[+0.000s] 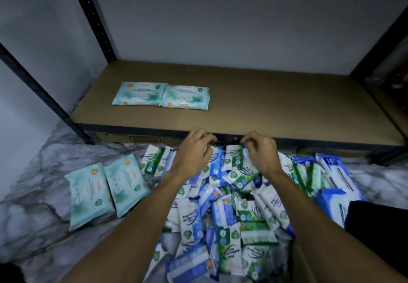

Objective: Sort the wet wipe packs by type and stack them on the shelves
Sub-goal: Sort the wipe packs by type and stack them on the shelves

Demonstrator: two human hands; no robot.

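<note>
Head view, items listed left to right.

1. Two flat mint-green plastic wet wipe packs with orange dots (106, 189): on the grey marbled floor (39, 183), near left, side by side and touching. Not yet shelved.
2. Two matching mint-green packs (161, 94): flat on the brown board shelf (276, 101), left of its middle, edges touching, one layer only. The only stock placed so far.
3. Left hand (194, 150): fingers curled over the far edge of the pile. Whether it has a pack in its grasp cannot be told.
4. Loose pile of small white-and-green and white-and-blue wipe packs (231, 216): centre, on the floor just before the shelf's front edge, types mixed and lying at all angles. Unsorted.
5. Right hand (261, 152): fingers curled, tips at the top edge of a white-and-green pack. A closed grip cannot be confirmed.
6. Larger blue-and-white packs (331, 176): right side of the pile, leaning together. Unsorted.

Assessment: early stage. One type begun and half moved; the remaining types are untouched, and most of the shelf board is bare.
</note>
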